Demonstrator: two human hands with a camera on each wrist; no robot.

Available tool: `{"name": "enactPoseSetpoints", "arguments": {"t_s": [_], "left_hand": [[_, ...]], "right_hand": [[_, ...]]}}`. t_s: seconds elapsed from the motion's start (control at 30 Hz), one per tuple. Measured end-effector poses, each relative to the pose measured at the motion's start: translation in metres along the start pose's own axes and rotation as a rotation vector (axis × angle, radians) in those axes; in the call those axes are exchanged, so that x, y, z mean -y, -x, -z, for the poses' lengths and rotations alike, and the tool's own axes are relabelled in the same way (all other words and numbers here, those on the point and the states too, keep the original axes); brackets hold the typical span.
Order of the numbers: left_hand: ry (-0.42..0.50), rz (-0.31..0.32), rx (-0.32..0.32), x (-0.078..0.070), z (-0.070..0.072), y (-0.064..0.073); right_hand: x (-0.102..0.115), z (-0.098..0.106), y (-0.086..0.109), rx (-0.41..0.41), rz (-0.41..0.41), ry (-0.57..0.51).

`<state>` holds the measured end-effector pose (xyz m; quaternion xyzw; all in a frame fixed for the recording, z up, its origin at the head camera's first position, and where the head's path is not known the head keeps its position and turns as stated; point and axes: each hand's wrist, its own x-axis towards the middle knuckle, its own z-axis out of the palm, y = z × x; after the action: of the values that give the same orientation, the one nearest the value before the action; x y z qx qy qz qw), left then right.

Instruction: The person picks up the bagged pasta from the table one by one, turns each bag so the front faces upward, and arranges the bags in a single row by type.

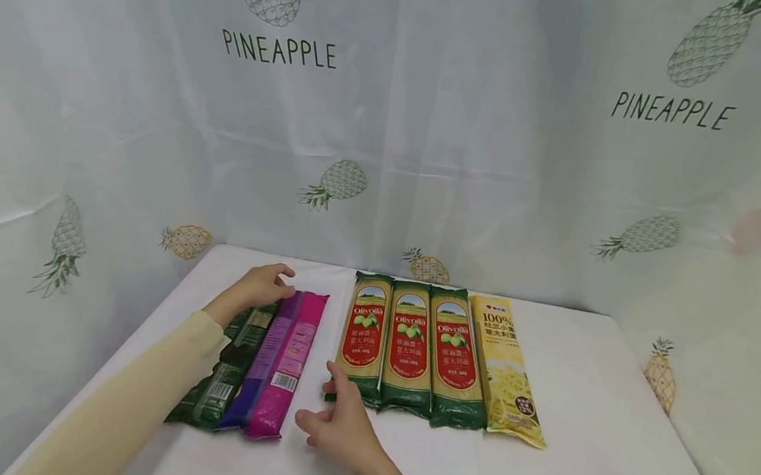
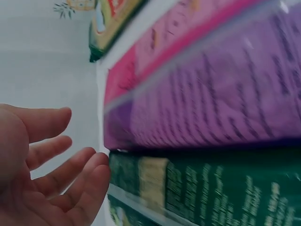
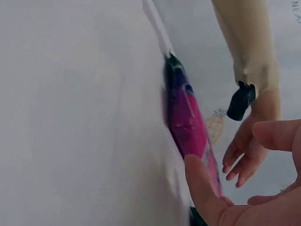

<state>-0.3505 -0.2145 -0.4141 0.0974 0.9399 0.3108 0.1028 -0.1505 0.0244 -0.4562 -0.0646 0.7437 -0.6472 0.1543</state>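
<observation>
My left hand [image 1: 264, 285] hovers at the far end of a dark green packet [image 1: 235, 361] and a purple and pink packet [image 1: 283, 367], which lie side by side on the left of the table. In the left wrist view its fingers are spread and loosely bent, fingertips right by the green packet's end, holding nothing. My right hand [image 1: 345, 429] is between the pink side and the nearest of three green-ended Olivoilà spaghetti packs [image 1: 363, 336]. Thumb and fingers are apart, with nothing between them; the forefinger overlaps that pack's lower corner in the head view.
Two more spaghetti packs [image 1: 408, 349] [image 1: 458, 358] continue the row, then a yellow pasta pack [image 1: 508, 375] lies slightly slanted at its right end. A white cloth covers the table [image 1: 585, 414]. Behind and beside it hangs a pineapple-print curtain [image 1: 476, 124].
</observation>
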Motion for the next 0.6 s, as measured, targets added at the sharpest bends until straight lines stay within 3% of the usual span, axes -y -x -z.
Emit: {"name": "enactPoseSetpoints", "arguments": {"t_s": [0.2, 0.37, 0.6], "left_hand": [[-0.054, 0.019, 0.031, 0.012, -0.004, 0.007], [-0.131, 0.0, 0.037, 0.013, -0.01, 0.006], [-0.137, 0.016, 0.02, 0.01, -0.022, 0.004]], "right_hand": [[-0.006, -0.023, -0.006, 0.03, -0.079, -0.067], [-0.004, -0.034, -0.01, 0.025, -0.106, -0.102], [-0.002, -0.044, -0.016, 0.008, -0.155, -0.264]]}}
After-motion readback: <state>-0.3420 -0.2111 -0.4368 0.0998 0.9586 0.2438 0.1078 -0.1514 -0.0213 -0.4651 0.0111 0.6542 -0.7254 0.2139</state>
